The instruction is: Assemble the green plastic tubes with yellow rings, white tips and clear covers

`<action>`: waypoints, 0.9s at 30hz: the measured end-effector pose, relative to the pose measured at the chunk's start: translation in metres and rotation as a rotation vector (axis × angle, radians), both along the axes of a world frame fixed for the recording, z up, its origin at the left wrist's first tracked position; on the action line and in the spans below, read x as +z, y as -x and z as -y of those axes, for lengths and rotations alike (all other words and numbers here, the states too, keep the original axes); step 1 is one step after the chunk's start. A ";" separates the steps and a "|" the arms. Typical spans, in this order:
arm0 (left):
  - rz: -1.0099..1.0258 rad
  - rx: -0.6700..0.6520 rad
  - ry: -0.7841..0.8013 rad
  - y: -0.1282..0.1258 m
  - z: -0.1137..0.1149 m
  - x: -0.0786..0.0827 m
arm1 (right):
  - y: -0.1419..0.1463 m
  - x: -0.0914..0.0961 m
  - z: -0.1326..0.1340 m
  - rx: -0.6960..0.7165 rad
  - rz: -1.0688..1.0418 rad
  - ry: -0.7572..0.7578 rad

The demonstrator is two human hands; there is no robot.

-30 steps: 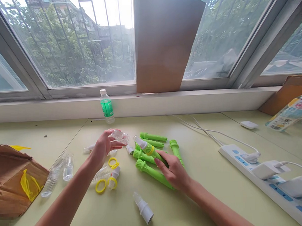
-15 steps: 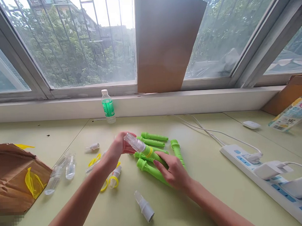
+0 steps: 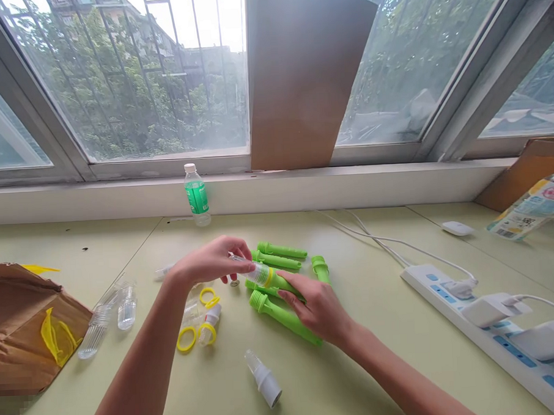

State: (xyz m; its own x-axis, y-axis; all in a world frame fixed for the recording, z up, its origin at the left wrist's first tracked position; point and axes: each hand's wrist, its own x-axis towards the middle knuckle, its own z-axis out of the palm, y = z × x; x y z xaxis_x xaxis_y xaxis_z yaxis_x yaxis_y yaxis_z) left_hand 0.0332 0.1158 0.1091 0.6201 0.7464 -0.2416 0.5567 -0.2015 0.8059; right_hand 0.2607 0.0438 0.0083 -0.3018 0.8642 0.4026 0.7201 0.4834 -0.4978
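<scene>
My right hand [image 3: 315, 300] is wrapped round a green plastic handle [image 3: 283, 283] with a yellow ring at its upper end. On that end sits a clear ribbed plastic tube [image 3: 263, 272], and my left hand [image 3: 226, 258] has its fingers closed over the tube's far part. Several more green handles [image 3: 282, 317] lie under and around my right hand. Below my left hand, yellow rings [image 3: 186, 339] rest near a clear-and-white piece [image 3: 212, 323]. Closer to me lies a grey-and-clear fitting [image 3: 265, 379] on its side.
Clear tubes [image 3: 126, 307] lie at left beside a brown paper bag [image 3: 29, 328] with yellow strips. A green-labelled bottle [image 3: 197, 195] stands by the sill. On the right are a white power strip [image 3: 475, 327] with plugs, cables, and a printed plastic package [image 3: 529, 212].
My left hand has turned over the clear tube, palm now downward, covering its far end. The tube and handle tilt flatter. My right hand keeps its hold on the green handle.
</scene>
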 end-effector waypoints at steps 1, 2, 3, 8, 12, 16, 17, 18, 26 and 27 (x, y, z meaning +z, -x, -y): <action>-0.009 -0.009 0.005 0.001 -0.002 -0.002 | -0.001 0.001 -0.001 0.001 0.009 0.008; -0.022 -0.014 0.012 0.001 -0.003 -0.004 | -0.001 0.003 -0.001 0.004 0.016 0.019; -0.038 -0.018 0.020 0.002 -0.004 -0.006 | -0.001 0.005 -0.002 0.007 0.020 0.032; -0.050 -0.047 0.060 0.010 -0.008 -0.009 | -0.005 0.031 -0.009 0.033 0.025 0.099; 0.008 -0.071 0.069 0.015 -0.010 -0.005 | -0.008 0.067 -0.021 0.039 0.099 0.254; 0.073 -0.071 0.066 0.015 -0.012 -0.004 | -0.009 0.103 -0.037 0.068 0.122 0.389; 0.091 -0.069 0.064 0.015 -0.012 -0.004 | -0.009 0.111 -0.040 0.066 0.128 0.415; 0.110 -0.065 0.059 0.014 -0.011 -0.004 | -0.010 0.117 -0.042 0.069 0.135 0.439; 0.154 -0.066 0.012 0.006 -0.010 0.010 | -0.012 0.134 -0.042 0.140 0.059 0.675; 0.114 -0.064 0.001 0.005 -0.011 0.012 | -0.012 0.132 -0.041 0.127 0.044 0.670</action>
State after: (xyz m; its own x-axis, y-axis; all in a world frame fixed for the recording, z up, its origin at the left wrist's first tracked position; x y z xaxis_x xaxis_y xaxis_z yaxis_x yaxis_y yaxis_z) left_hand 0.0277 0.1267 0.1216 0.6902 0.7039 -0.1678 0.4475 -0.2330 0.8634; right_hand 0.2727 0.0849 0.1407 -0.4213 0.8793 -0.2221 0.7046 0.1632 -0.6906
